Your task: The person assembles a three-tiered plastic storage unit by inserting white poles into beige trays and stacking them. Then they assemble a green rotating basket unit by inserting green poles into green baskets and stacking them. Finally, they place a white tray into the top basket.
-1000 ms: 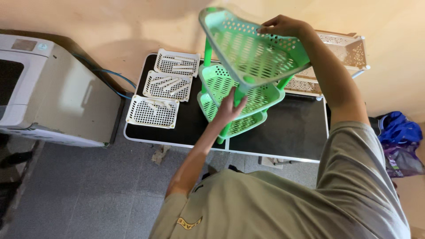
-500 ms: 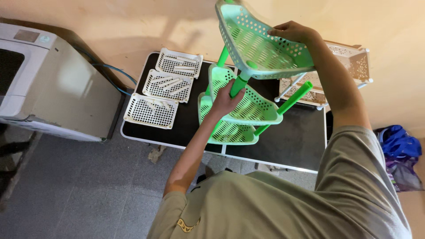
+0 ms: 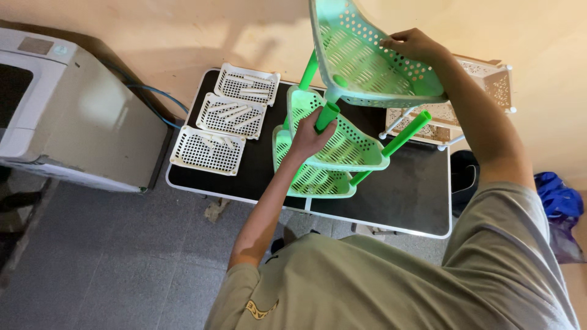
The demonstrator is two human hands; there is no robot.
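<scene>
Both hands on green rack

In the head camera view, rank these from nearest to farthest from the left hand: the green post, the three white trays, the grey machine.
From the left hand:
1. Green post, gripped by its fingers, at the middle shelf.
2. White trays, to the left on the black table.
3. Grey machine, far left, off the table.

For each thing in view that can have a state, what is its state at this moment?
Left hand: closed around a green post.
Right hand: gripping the top green basket.
Top green basket: tilted, lifted off the posts.
Lower green baskets: stacked on posts.
White trays: lying flat, holding white tubes.
Black table: unfolded, standing.
</scene>
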